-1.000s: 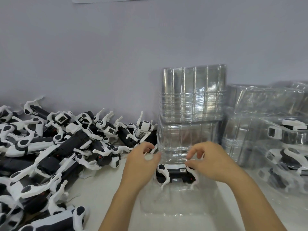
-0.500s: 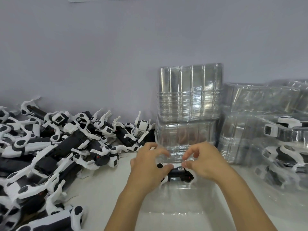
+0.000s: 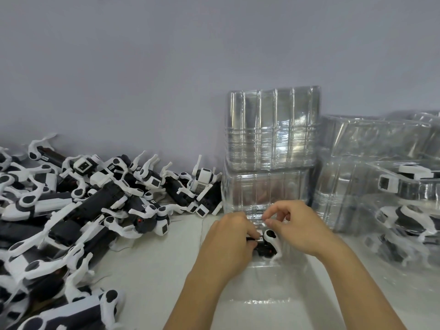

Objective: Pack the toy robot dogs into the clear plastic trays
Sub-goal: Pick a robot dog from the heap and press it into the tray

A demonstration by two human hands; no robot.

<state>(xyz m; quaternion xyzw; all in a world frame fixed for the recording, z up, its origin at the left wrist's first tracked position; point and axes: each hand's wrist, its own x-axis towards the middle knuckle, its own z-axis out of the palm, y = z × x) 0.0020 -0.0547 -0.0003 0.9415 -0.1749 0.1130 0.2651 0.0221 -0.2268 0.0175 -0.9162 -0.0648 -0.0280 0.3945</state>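
A toy robot dog (image 3: pixel 266 244) is gripped by both hands over the clear tray (image 3: pixel 269 303) at the table's near edge — left hand (image 3: pixel 232 244) curled round its body, right hand (image 3: pixel 297 228) pinching above. Its long axis runs left-right, the tray directly beneath.

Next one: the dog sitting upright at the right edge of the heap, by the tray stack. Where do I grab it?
Grip the upright dog by its white boxy head and upper body, coming down from above. That part stands clear of the heap, while its lower body is probably tangled among neighbouring legs.
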